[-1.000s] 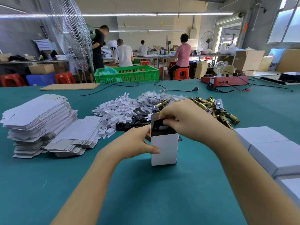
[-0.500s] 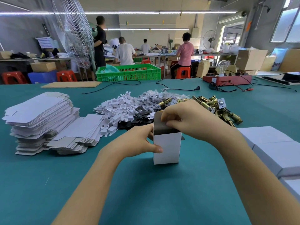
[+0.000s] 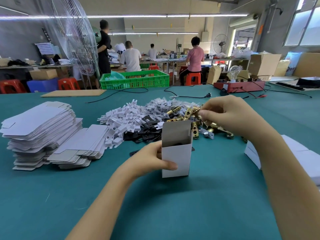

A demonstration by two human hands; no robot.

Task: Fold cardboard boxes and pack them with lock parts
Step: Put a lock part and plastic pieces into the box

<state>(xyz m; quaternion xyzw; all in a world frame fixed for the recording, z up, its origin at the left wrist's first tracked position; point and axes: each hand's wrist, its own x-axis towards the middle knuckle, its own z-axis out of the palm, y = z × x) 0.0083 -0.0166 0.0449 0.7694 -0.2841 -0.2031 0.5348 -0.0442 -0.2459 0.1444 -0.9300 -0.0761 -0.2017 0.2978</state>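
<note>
A small white box point(image 3: 176, 158) stands upright on the teal table point(image 3: 173, 205), its top flap raised and something dark inside. The left hand point(image 3: 152, 158) grips the box's left side, thumb across the front. Beyond the box, the right hand point(image 3: 225, 113) reaches with curled fingers into a heap of brass latch parts point(image 3: 194, 122). Left of that hand lie black plates point(image 3: 147, 134) and white inserts point(image 3: 124, 116). Well left of the left hand sit stacks of flat box blanks point(image 3: 39, 129). Finished white boxes point(image 3: 303, 158) lie under the right forearm.
</note>
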